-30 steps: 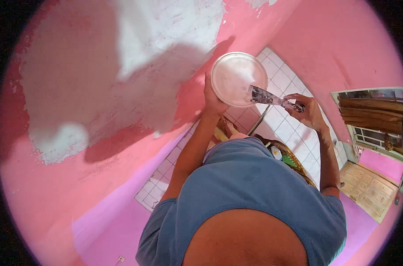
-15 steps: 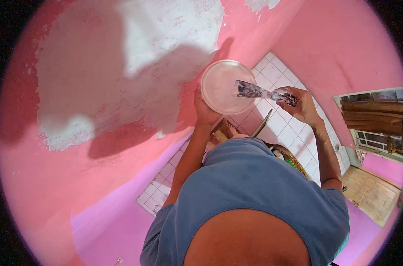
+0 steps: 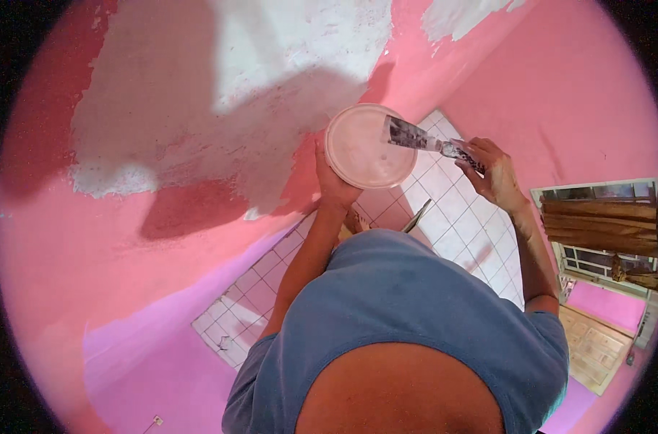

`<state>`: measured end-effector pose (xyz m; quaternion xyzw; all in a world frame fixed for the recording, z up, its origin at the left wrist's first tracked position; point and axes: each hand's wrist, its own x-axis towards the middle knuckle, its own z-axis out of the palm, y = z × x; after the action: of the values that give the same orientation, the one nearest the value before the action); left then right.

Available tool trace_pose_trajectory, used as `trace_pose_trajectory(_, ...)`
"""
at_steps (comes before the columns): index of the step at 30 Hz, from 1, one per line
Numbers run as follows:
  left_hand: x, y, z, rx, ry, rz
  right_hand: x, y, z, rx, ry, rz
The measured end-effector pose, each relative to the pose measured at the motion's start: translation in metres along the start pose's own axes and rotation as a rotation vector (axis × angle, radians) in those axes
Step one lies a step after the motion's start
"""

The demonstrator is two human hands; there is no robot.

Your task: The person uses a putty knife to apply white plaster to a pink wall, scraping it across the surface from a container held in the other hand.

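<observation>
A putty-smeared scraper with a flat, flared metal blade [image 3: 416,137] lies nearly level across the view, its long axis tilting slightly: the blade points left and a little up, the handle right and down. The right hand [image 3: 497,173] grips that handle. The blade's end overlaps the upper right of a round, pale, shallow lid-like disc with a raised rim [image 3: 361,155]; contact cannot be told. The left hand [image 3: 336,186] clasps the disc's lower-left edge. Beyond spreads a rough, ragged-edged grey-white patch [image 3: 155,108] on the smooth pink wall [image 3: 220,267].
</observation>
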<state>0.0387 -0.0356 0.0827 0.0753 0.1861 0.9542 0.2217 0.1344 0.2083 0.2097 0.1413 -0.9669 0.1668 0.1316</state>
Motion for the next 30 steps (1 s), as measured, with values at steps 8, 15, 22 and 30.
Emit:
trace_pose_trajectory(8, 0.026, -0.019, 0.007, -0.259, 0.138, -0.154, -0.049, 0.005, 0.054, -0.025, 0.191, 0.164)
trace_pose_trajectory(15, 0.039, -0.039, 0.000, -0.043, 0.023, -0.021, -0.075, 0.007, 0.056, -0.275, 0.134, 0.189)
trace_pose_trajectory(22, 0.042, -0.041, -0.005, -0.293, 0.148, -0.170, -0.079, 0.004, 0.021, -0.303, 0.048, 0.128)
trace_pose_trajectory(30, 0.045, -0.042, 0.001, -0.241, 0.153, -0.134, -0.065, 0.001, 0.036, -0.148, 0.163, 0.213)
